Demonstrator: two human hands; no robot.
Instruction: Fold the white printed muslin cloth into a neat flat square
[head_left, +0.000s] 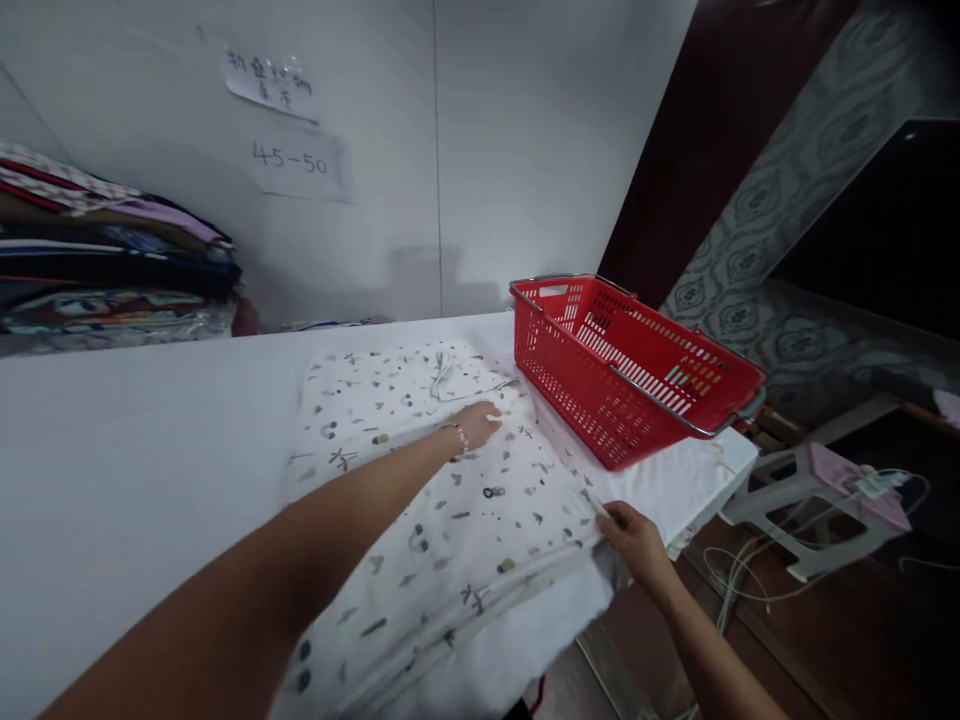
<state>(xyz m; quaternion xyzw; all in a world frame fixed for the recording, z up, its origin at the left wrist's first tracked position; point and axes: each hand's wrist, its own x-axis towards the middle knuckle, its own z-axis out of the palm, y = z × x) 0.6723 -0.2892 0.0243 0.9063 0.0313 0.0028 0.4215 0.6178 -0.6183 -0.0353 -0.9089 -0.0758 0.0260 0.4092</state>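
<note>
A folded white cloth point(420, 500) printed with small dark shapes lies on the white table point(135, 470). My left hand point(480, 425), a bracelet at its wrist, reaches across the cloth and presses on its far part, fingers curled down near a white drawstring point(442, 375). My right hand point(634, 540) pinches the cloth's near right corner at the table edge.
A red plastic basket point(630, 370) with metal handles stands on the table's right end, close to the cloth. A stack of folded fabrics point(112, 250) lies at the back left against the wall. A white stool point(810, 500) and cables are on the floor at right.
</note>
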